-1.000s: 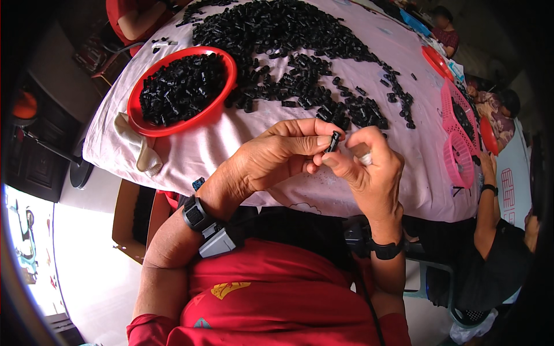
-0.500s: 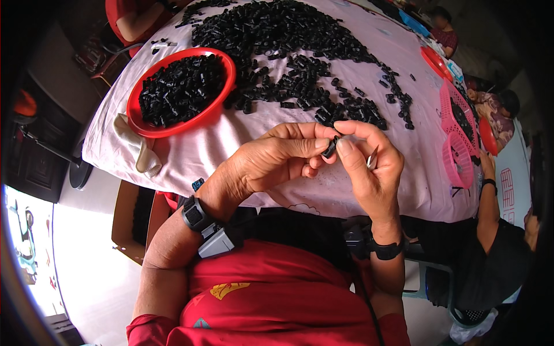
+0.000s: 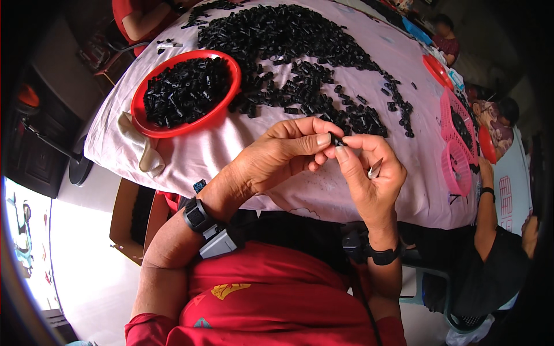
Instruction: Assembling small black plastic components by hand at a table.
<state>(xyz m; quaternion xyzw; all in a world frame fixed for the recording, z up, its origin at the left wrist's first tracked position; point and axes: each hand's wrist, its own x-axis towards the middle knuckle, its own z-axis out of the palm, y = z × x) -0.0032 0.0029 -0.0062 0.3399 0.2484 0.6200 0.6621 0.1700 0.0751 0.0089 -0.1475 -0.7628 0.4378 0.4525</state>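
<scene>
A small black tubular part (image 3: 335,139) is pinched between the thumb and fingers of my left hand (image 3: 283,147), over the near side of the table. The thumb and forefinger of my right hand (image 3: 375,176) meet at its right end and touch it. Tucked in the right hand's curled fingers is a small pointed metal blade (image 3: 375,168); its lower part is hidden by the hand. Just beyond my hands lies a loose heap of similar black parts (image 3: 288,34). More of them fill a red basin (image 3: 138,118) at the left.
A pale pink cloth (image 3: 398,190) covers the table. A white cloth (image 3: 138,147) lies beside the basin. Pink plastic baskets (image 3: 456,173) stand at the right edge. A cardboard box (image 3: 122,222) sits below on the left. Other people (image 3: 490,265) sit around the table.
My right fingertips have shifted slightly lower around the black part, and the part has turned in my fingers. The blade shows a little more. The whole view has moved slightly.
</scene>
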